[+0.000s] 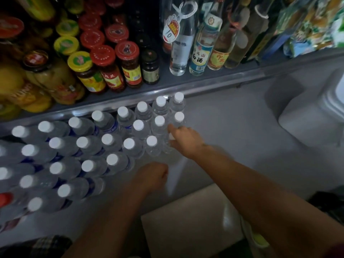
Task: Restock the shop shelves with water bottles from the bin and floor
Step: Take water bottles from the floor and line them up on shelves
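Several clear water bottles (pixel 107 139) with white caps stand in rows on the left part of the grey bottom shelf (pixel 232 131). My right hand (pixel 188 142) reaches to the right end of those rows, its fingers curled over the top of a bottle (pixel 168 148) whose cap is mostly hidden. Nearer to me, my left hand (pixel 150 175) is curled against a blurred clear bottle (pixel 173 175) at the front of the shelf, below the right hand.
The shelf above holds jars with red and yellow lids (pixel 111 62) and glass liquor bottles (pixel 201 43), one with a price tag (pixel 171 28). Its metal edge (pixel 204 86) overhangs the back bottles. A white container (pixel 316 112) sits at the right. Pale floor (pixel 186 220) lies below.
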Demonstrator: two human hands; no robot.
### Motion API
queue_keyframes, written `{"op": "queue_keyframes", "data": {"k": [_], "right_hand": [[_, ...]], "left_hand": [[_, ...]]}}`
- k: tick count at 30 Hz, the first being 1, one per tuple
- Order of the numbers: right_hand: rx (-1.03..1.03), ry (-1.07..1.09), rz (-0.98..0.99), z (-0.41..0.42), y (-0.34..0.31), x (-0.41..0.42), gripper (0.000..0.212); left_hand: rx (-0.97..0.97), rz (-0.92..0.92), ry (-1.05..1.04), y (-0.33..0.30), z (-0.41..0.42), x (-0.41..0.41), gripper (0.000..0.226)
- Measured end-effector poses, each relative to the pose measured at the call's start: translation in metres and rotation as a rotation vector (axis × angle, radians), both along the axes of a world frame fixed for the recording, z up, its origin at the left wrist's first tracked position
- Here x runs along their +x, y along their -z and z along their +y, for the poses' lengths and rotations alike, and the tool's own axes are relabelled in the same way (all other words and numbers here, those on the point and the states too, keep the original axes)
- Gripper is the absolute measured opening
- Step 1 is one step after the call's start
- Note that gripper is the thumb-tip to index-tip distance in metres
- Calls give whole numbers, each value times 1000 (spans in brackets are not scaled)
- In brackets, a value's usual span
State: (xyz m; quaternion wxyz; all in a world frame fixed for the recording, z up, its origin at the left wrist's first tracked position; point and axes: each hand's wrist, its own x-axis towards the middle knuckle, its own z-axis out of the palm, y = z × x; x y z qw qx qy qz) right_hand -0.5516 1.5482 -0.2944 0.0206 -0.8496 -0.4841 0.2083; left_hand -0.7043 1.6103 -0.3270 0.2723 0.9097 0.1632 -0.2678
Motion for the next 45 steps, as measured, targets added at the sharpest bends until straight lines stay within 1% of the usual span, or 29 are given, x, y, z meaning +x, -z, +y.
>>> {"op": "queue_keyframes", "data": {"k": [5, 9, 12, 14, 21, 24, 30, 34, 38, 42, 45], "right_hand": [[58, 54, 55, -1, -35, 11, 32], [88, 73, 69, 2, -81, 24, 33], [150, 32, 19, 6, -125, 33, 26], [183, 7, -25, 11, -157, 37, 26], [347, -54, -186, 34, -259, 49, 31], [424, -43, -260, 46, -299, 53, 41], [562, -40, -412, 79, -367, 58, 48], [640, -34, -472, 102, -400, 54, 47], [706, 6, -557, 124, -429, 45, 45], [807, 105, -576, 149, -461, 49, 43], [844, 123, -590, 169, -475, 59, 42]], "left_hand": [[-18, -130, -22, -33, 7, 14, 22], [8, -219, -10, -71, 21, 25, 15], [29, -302, -14, -103, 35, 31, 14], [54, -357, -8, -125, 46, 36, 15], [202, -543, -27, -210, 87, 42, 17], [285, -598, -58, -247, 106, 46, 15], [387, -692, -91, -320, 142, 55, 12], [448, -759, -91, -357, 162, 54, 13], [498, -788, -92, -385, 183, 45, 12], [491, -791, -86, -405, 200, 41, 12], [500, -784, -119, -410, 209, 48, 13]]}}
